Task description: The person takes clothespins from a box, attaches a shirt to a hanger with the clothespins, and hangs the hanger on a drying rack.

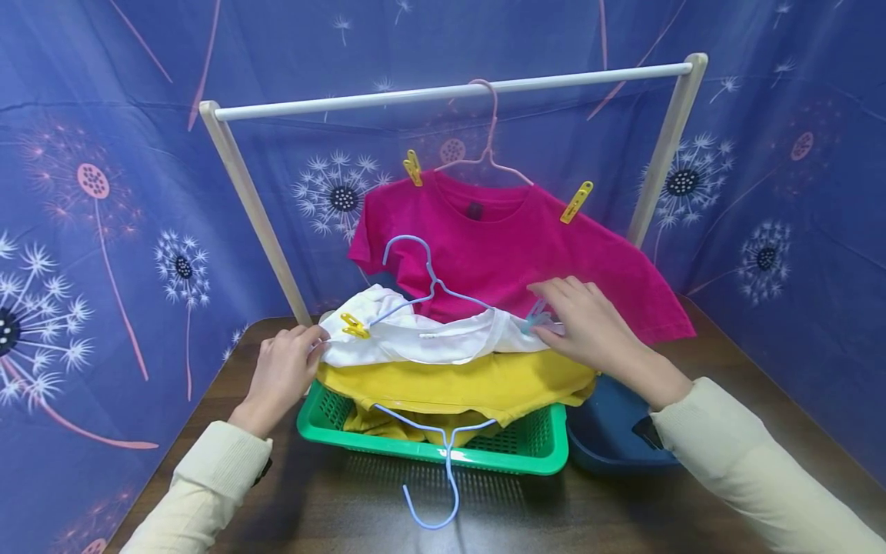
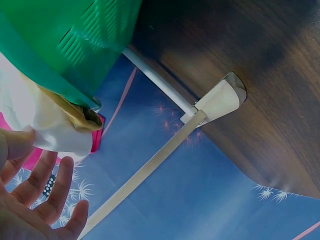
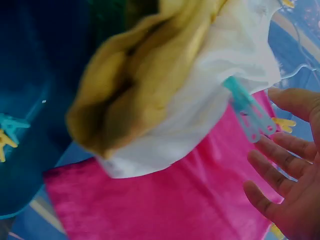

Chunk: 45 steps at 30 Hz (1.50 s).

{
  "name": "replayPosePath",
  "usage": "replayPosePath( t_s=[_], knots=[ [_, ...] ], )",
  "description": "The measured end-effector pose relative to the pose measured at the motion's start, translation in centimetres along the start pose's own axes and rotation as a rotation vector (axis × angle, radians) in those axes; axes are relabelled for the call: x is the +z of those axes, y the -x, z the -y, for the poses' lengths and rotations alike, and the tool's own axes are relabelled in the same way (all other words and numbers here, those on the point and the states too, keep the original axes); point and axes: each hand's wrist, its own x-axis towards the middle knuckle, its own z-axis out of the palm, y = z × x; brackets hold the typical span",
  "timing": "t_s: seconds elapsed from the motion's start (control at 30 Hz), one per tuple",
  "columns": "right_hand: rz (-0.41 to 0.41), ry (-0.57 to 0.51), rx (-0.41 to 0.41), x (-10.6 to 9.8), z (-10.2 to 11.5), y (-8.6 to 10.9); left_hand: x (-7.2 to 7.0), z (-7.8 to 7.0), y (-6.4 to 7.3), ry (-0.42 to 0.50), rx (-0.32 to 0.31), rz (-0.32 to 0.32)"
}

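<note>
A white shirt [image 1: 477,346] lies on a blue hanger [image 1: 438,285], a yellow clothespin [image 1: 355,327] on its left shoulder and a teal clothespin [image 3: 248,110] on its right. My left hand [image 1: 280,373] pinches the white shirt's left edge between thumb and fingers. Beside the teal clothespin is my right hand [image 1: 588,323], its fingers spread and fairly straight, fingertips right at the clothespin's end. Under the white shirt, a yellow shirt [image 1: 457,381] drapes over the green basket [image 1: 547,462]. A second blue hanger [image 1: 450,446] sticks out of the yellow shirt toward me.
Behind, a pink shirt [image 1: 477,254] with two yellow clothespins hangs by a pink hanger [image 1: 493,123] from the rack's white bar [image 1: 360,101]. A dark blue basin [image 1: 602,431] stands right of the basket; teal and yellow clothespins [image 3: 14,124] lie in it. Patterned blue cloth surrounds the table.
</note>
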Motion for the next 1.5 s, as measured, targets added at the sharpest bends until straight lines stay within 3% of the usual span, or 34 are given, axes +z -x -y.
replayPosePath(
  t_s=[0.3,0.47,0.7,1.03,1.17,1.5],
  knots=[
    [0.042,-0.036,0.079,1.0,-1.6,1.8,0.0,0.0,-0.1,0.003,-0.005,0.006],
    [0.057,-0.039,0.074,1.9,-2.4,2.6,0.1,0.1,-0.1,0.004,-0.003,0.003],
    [0.013,-0.015,0.036,2.9,-3.5,3.2,0.1,0.1,-0.1,0.0,0.0,0.002],
    [-0.037,-0.014,0.059,3.2,-3.8,3.3,-0.2,-0.1,-0.3,-0.002,0.008,-0.005],
    [-0.079,-0.012,0.069,3.1,-3.8,3.3,-0.4,-0.1,-0.6,-0.005,0.021,-0.02],
    [-0.288,-0.003,0.034,1.4,-3.7,2.7,-1.4,-0.5,-2.0,-0.002,0.036,-0.065]
  ],
)
